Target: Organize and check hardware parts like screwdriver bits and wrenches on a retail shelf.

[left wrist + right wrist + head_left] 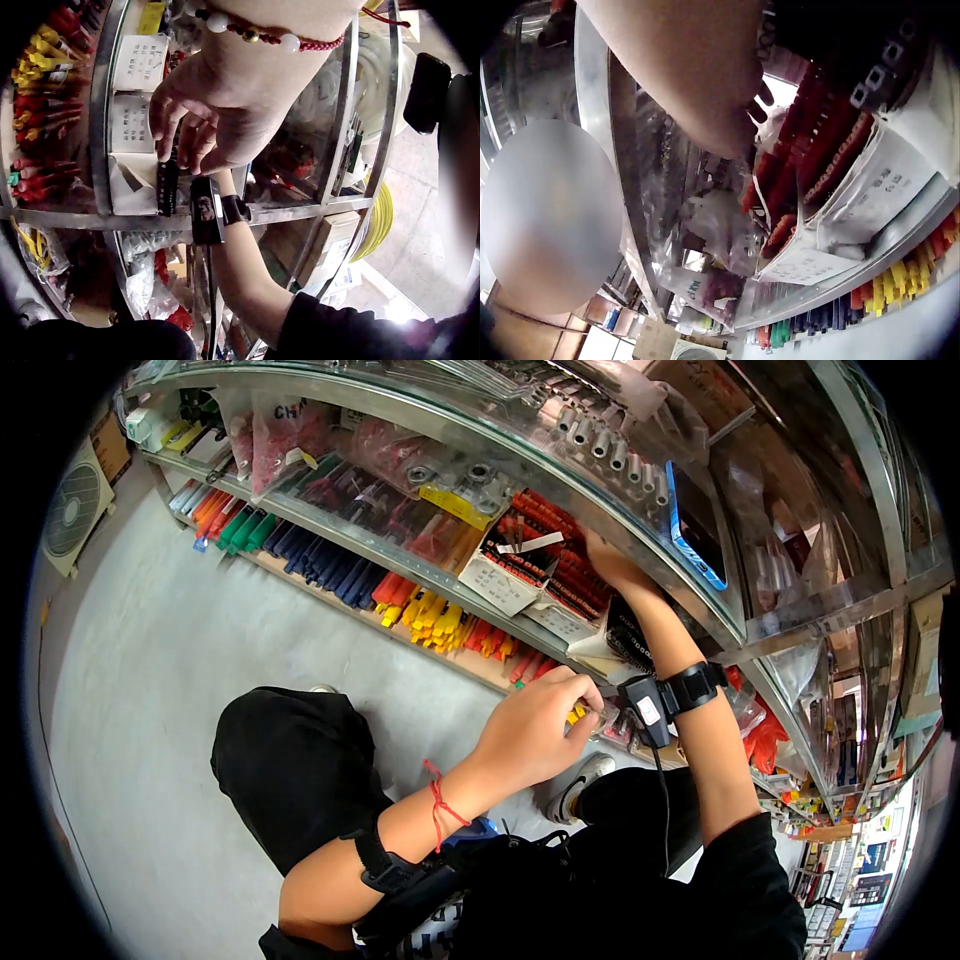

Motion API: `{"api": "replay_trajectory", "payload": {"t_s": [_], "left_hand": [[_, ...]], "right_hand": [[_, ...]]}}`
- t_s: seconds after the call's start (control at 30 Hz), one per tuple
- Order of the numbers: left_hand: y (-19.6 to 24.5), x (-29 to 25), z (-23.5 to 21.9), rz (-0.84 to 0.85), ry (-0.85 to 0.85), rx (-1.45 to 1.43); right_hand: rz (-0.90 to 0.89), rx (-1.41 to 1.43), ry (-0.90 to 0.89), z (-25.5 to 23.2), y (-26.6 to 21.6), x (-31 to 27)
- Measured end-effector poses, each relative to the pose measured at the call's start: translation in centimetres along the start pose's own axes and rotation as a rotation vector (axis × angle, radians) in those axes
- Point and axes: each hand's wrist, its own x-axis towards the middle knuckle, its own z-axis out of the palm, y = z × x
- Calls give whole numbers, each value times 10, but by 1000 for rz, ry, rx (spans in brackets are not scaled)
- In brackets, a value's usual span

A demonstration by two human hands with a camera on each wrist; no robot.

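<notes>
Middle shelf (pixel 403 559) has plastic bags (pixel 275 445) on the left and white cardboard boxes (pixel 500 582) further right. Bottom shelf (pixel 365 622)? Green bundles (pixel 245 530), navy bundles (pixel 330 570), then yellow bundles (pixel 437 622), left to right.

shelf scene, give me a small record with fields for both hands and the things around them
left hand: in front of the shelving, fingers loosely bent, nothing visibly held
right hand: reaching in beside the red strips; grip cannot be told
white boxes: open, holding red strips
phone: on the glass surface above, blue-edged
slim items: below the boxes; yellow, red, green, dark blue
</notes>
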Motion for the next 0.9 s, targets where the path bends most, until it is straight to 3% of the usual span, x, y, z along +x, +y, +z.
{"api": "replay_trajectory", "payload": {"t_s": [0.03,0.13,0.23,0.33,0.5,0.6,0.7,0.8,0.83,0.9], "left_hand": [[1,0,0,-5,-3,5],[1,0,1,-16,-13,14],[0,0,3,-18,-25,17],[-1,1,5,-20,-38,27],[0,1,5,-62,-70,63],[-1,2,5,-68,-71,50],[1,1,3,-75,-70,60],[1,1,4,-71,-71,52],[0,1,4,-69,-69,52],[-1,1,5,-65,-65,50]], "right_hand": [[78,-74,17,-6,0,-7],[-141,11,79,2,30,-15],[10,238,-239,6,44,-23],[101,287,-375,0,40,-29],[170,271,-387,-11,23,-33],[134,215,-300,-14,21,-38],[67,1,-16,12,46,-35],[9,90,20,-34,8,-41],[-70,94,80,-30,14,-41],[-12,114,31,-29,15,-41]]}}
